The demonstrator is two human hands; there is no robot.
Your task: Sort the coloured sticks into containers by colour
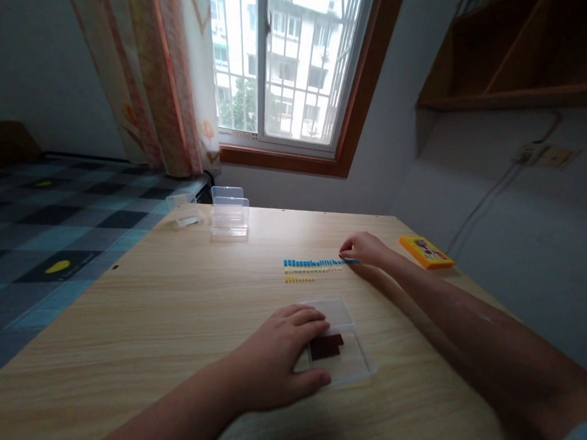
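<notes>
Your left hand (287, 353) lies spread over the open case (360, 358), probably steadying it and its dark strips (327, 346). Beyond, coloured rows (319, 263) lie aligned mid-bench (218, 281), seemingly for order; at their right end your outstretched right hand (363, 247) pinches what looks like a dark piece (342, 256). Clear boxes (230, 219) stand at the far left corner.

No legible text, blurred lettering on yellow box (426, 252), bedsheet (86, 209)
</notes>
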